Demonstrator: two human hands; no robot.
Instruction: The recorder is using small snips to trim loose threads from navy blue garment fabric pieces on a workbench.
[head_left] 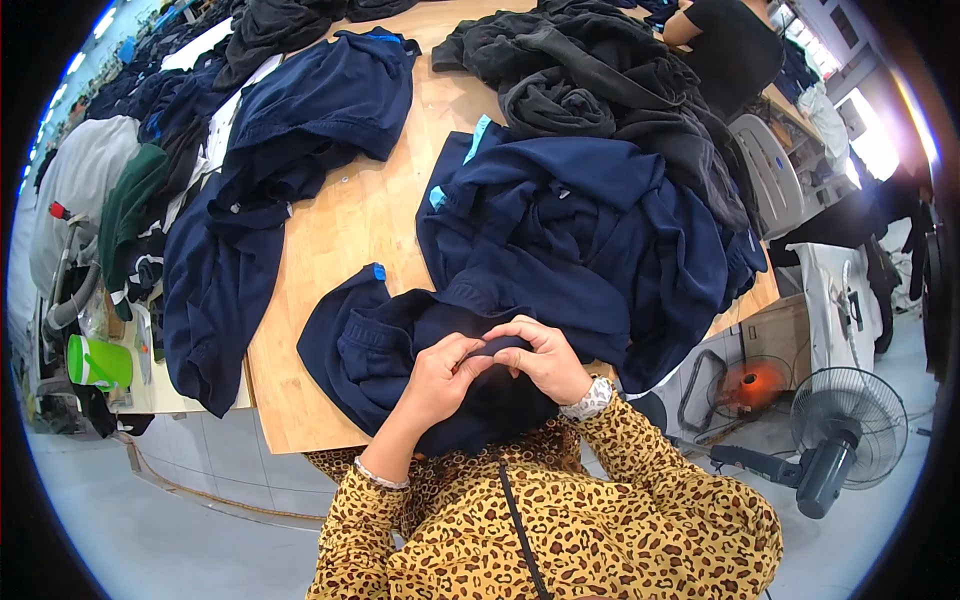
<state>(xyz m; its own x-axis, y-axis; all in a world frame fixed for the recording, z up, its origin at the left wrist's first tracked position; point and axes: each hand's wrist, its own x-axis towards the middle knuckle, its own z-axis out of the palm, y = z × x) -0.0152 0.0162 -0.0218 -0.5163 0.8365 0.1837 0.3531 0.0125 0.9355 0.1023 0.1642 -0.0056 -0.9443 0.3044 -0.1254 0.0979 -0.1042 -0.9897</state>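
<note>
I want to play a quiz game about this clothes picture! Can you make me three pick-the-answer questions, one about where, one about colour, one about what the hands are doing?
1. Where is the standing fan?
A. on the floor at the right
B. on the table
C. on a shelf

2. What colour is the garment in the hands?
A. red
B. dark navy
C. yellow

3. What are the left hand and right hand doing?
A. resting flat
B. waving
C. pinching the fabric

Answers: 1 A, it stands on the grey floor; 2 B, the cloth is dark blue; 3 C, the fingers close on a fold.
</note>
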